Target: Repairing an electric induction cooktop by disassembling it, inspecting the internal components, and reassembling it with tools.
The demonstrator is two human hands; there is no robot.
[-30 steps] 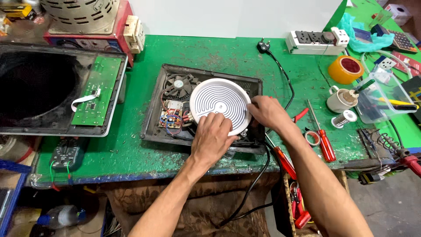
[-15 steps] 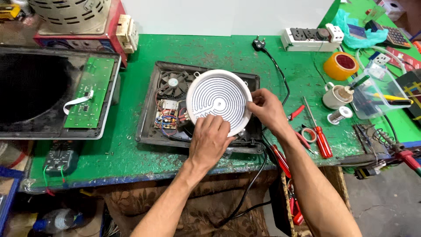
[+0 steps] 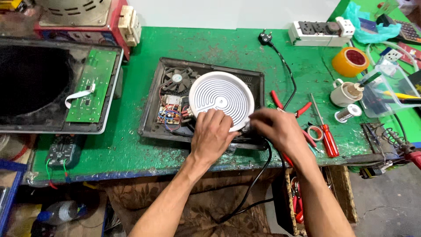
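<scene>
Since the earlier frames the right hand (image 3: pixel 280 129) has shifted from the disc's right rim down to its lower right edge, blurred, while the left hand (image 3: pixel 212 136) stays at the near edge. White round heating disc (image 3: pixel 221 95): lies over the opened black cooker base (image 3: pixel 153 118) on the green surface (image 3: pixel 219 46); left grip closed on its near rim, right grip's state cannot be told. Adjacent: fan (image 3: pixel 176 79), small circuit board (image 3: pixel 170 115), red pliers (image 3: pixel 287 104), red screwdriver (image 3: pixel 326 134).
</scene>
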